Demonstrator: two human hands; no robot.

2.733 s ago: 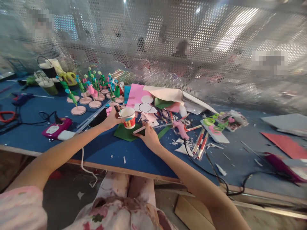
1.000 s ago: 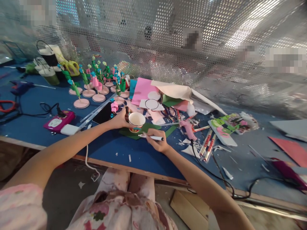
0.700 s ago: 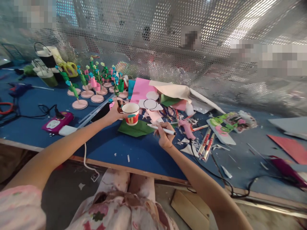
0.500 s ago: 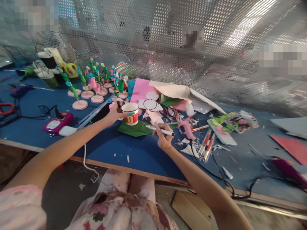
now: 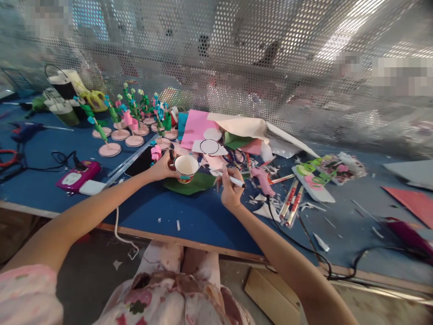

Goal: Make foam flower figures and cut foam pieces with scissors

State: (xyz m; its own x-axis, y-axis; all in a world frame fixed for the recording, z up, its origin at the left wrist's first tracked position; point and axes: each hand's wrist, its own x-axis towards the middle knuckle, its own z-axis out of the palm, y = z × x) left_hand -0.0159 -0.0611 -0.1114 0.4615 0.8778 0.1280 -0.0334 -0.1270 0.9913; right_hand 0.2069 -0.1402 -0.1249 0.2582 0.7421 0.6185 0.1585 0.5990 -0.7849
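Observation:
My left hand [image 5: 165,167] is closed on a red and white paper cup [image 5: 186,167], its mouth tipped toward me. A dark marker cap also seems to sit at the fingers of that hand. Beneath the cup lies a dark green sheet [image 5: 199,185] on the blue table. My right hand [image 5: 231,187] grips a white marker [image 5: 237,181] between thumb and fingers, just right of the sheet; its writing end is partly hidden. Behind the cup is a white piece of paper [image 5: 210,146] with a black circle drawn on it.
Paper flowers on round pink bases [image 5: 110,149] stand at the left. A purple power strip [image 5: 79,176] and a dark phone [image 5: 140,163] lie nearer. To the right are a pink glue gun [image 5: 262,180], its black cord, scissors [image 5: 238,156] and paper scraps. A perforated metal screen [image 5: 233,76] rises behind.
The cup has tilted so that more of its inside faces me and less of its red side shows. My right hand has shifted slightly and the marker's angle has changed.

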